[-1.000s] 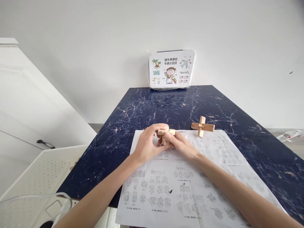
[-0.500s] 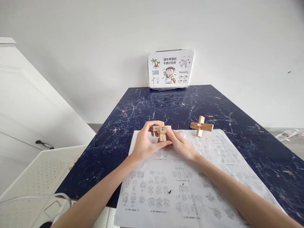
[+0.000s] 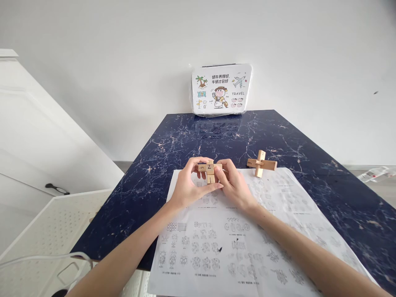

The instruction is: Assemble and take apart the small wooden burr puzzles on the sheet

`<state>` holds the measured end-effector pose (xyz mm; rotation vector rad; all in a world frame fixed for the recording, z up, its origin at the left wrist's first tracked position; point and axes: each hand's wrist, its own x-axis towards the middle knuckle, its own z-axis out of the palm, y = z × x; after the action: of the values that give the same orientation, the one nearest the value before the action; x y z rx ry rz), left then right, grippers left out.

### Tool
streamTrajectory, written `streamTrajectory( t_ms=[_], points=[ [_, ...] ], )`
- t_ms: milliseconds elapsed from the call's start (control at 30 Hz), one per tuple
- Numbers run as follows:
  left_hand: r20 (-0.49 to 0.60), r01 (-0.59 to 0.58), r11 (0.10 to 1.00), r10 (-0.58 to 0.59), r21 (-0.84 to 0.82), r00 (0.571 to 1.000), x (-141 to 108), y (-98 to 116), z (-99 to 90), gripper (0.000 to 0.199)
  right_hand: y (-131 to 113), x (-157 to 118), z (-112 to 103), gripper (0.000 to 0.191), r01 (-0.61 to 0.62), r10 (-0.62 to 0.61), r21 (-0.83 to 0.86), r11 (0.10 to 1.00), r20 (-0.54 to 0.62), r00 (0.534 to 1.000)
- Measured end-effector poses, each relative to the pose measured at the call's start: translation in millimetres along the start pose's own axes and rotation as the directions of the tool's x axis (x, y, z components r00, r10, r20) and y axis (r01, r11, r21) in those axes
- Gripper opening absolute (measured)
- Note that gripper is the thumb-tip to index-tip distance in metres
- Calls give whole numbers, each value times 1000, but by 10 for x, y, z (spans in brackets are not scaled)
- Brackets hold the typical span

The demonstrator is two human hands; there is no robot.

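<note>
As I see it from far away, the numbered wood cross (image 3: 209, 168) sits between my left hand (image 3: 187, 183) and right hand (image 3: 236, 185), poking out to both sides. My left hand grips it, thumb below; my right hand pinches its right end.

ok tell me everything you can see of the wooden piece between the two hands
The wooden piece is pale, apparently made of squared bars joined crosswise. Dark markings show on it: a 2 on the middle block, a 1 on the block below, a curved mark to the left. The left hand grips it from the left, the right hand from the right, its thumb against the front. It appears over the far part of the printed sheet; its back is hidden.
</note>
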<state>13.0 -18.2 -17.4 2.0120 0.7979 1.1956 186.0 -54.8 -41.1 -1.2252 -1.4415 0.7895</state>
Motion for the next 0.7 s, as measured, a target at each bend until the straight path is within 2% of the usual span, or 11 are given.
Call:
streamTrajectory(
  t_ms=[267,400,700],
  points=[
    [26,38,999,-38,-2,999,-8,25,-11,64,-25,28,-52,56,-7,10,-89,996,34,999],
    [39,18,1000,-19,10,999,-7,31,-10,62,-39,33,-65,62,-62,64,-27,998,103,993],
    [39,-111,982,106,156,994,-18,-38,7,60,16,67,-50,74,-233,194,153,960,234,953]
  ],
)
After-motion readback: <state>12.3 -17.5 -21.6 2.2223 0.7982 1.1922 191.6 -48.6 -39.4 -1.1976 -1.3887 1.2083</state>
